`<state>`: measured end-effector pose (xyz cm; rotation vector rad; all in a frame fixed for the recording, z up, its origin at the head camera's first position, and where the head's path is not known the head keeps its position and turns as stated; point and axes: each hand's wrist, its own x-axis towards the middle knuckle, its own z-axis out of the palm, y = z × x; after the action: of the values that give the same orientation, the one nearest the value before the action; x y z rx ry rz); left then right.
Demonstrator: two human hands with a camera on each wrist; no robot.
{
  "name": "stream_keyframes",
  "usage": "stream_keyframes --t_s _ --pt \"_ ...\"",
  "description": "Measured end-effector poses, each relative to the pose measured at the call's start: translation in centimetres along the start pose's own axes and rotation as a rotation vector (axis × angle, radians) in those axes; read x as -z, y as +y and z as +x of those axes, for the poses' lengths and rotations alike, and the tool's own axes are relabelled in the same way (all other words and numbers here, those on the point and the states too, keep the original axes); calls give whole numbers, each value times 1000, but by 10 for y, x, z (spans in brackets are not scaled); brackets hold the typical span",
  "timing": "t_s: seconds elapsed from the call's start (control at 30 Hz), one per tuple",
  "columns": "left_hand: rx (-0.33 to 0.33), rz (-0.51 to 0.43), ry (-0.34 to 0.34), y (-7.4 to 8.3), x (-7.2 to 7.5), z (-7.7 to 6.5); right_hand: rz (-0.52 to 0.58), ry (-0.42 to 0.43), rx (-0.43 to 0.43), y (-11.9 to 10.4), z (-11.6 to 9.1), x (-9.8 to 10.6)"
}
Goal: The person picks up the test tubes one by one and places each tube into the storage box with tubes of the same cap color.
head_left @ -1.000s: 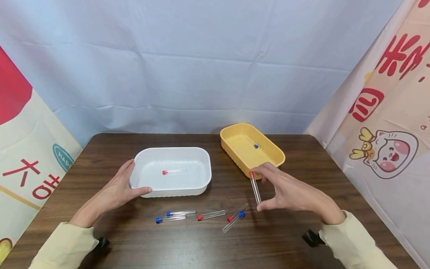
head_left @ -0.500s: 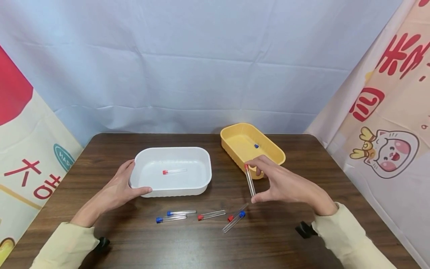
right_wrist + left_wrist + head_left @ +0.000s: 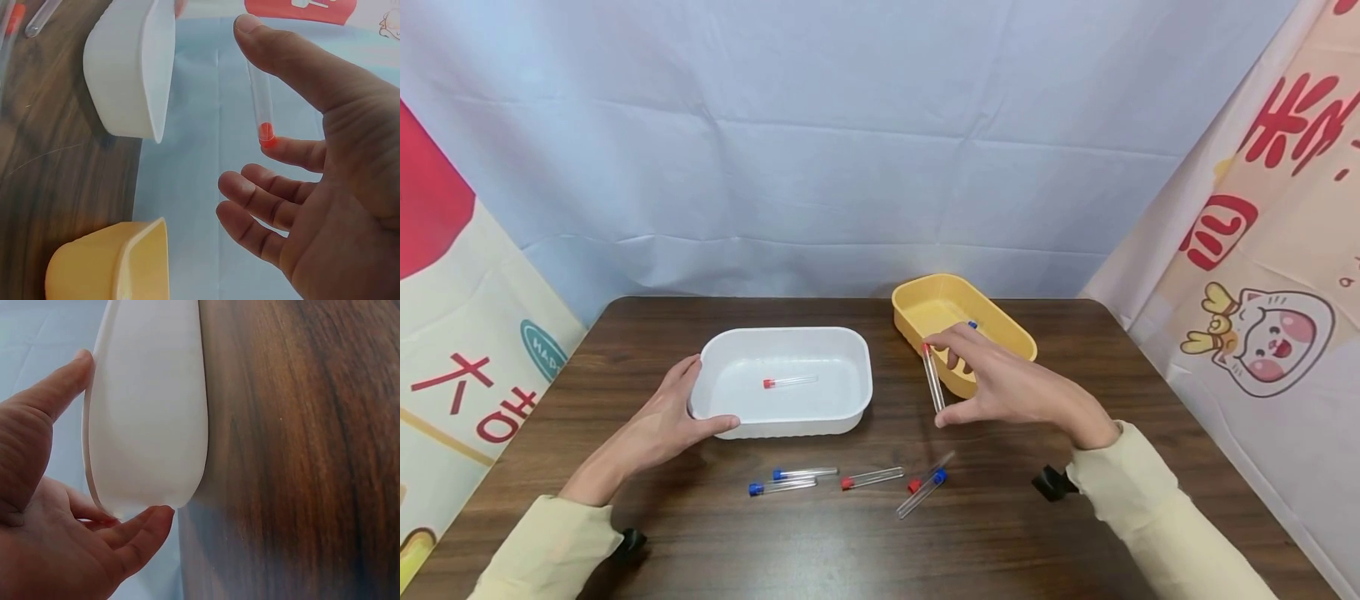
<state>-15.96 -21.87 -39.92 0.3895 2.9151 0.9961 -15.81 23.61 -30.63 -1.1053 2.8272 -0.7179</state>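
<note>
My right hand [image 3: 1011,385] pinches a red-capped test tube [image 3: 933,379] by its two ends, thumb at the glass end and index finger at the cap. It is held above the table, in front of the yellow tray's near end. In the right wrist view the tube [image 3: 261,100] spans thumb and index finger, the other fingers curving freely. At the left, my left hand [image 3: 662,421] grips the end of the white tray [image 3: 782,428], its thumb on the near rim. One red-capped tube [image 3: 790,382] lies inside that tray. The left wrist view shows fingers against the white wall [image 3: 147,406].
The yellow tray [image 3: 913,332] stands at the back right with a blue-capped tube inside, partly hidden by my hand. On the brown table [image 3: 820,550] lie two blue-capped tubes [image 3: 790,485], a red-capped tube [image 3: 874,478], and a crossed red and blue pair [image 3: 922,493].
My right hand has moved left and away from me with the red-capped test tube, from beside the yellow tray's near corner toward the white tray. The left hand stays on the white tray.
</note>
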Motion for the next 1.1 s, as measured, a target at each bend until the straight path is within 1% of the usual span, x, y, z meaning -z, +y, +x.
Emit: stream_keyframes --t_s 0.13,0.33,0.57,1.1 --pt "-6 2 4 -1 0 0 8 -7 14 -2 13 0" --pt "-7 -2 3 -2 1 -1 36 -29 8 -7 32 1" --pt "-10 -9 -2 -3 1 -1 -13 -51 9 -9 53 -2" --pt "-28 -21 8 -6 2 -1 29 -123 13 -9 95 -25"
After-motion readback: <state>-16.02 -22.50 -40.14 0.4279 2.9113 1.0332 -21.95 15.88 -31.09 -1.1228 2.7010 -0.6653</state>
